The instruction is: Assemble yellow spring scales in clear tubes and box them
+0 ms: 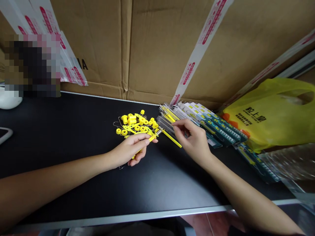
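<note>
My left hand [136, 147] is closed around a slim yellow plastic tool [152, 138] with a silvery metal end that points up and right. Just beyond it lies a pile of small yellow plastic parts [133, 120], among them rings, spools and flat pieces, mixed with thin bent wires. To the right of the tool's tip, my right hand [192, 139] has its thumb and forefinger drawn together over some clear plastic sleeves [165, 122]. Whatever is between those fingertips is too small to make out. A yellow stick [172, 138] rests on the table between the two hands.
Green-and-white packages [216, 126] lie in a row at the right, beside a yellow plastic bag [270, 114]. Large cardboard [152, 49] stands behind the black table [73, 131]. A white rounded object [10, 100] and a phone-like device [5, 134] are at the left.
</note>
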The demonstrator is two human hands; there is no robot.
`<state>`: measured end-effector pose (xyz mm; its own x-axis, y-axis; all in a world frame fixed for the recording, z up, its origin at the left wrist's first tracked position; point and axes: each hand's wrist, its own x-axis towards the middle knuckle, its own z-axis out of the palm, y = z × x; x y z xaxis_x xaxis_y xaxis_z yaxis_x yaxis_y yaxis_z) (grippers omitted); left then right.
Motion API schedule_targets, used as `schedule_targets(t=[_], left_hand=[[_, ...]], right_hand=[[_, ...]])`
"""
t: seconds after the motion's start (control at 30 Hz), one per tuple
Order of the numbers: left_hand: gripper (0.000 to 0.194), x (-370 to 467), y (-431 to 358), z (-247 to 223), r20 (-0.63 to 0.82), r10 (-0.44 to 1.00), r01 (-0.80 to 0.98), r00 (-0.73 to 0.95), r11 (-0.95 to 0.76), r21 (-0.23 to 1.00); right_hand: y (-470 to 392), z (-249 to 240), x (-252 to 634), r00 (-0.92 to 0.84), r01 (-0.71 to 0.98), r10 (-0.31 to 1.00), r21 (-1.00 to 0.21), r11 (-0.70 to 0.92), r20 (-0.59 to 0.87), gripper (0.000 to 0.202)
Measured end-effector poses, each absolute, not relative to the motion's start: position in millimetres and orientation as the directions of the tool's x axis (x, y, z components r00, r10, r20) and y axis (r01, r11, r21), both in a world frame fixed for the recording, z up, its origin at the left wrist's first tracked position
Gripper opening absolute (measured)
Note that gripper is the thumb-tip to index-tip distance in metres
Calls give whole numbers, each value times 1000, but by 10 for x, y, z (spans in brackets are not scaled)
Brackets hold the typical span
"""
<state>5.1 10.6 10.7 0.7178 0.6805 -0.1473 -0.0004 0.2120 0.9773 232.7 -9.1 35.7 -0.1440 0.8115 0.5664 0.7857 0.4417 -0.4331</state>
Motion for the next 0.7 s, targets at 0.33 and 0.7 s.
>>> schedule_targets(t=[0.33,0.7], left_hand=[[15,18,119,181,-186,484,129,855,149,980],[24,45,71,78,-132,558,124,819,52,991]], right_hand=[[-93,191,2234,-364,772,812,-339,537,457,10],[-47,108,2203,-473,853,770,5,522,428,15]])
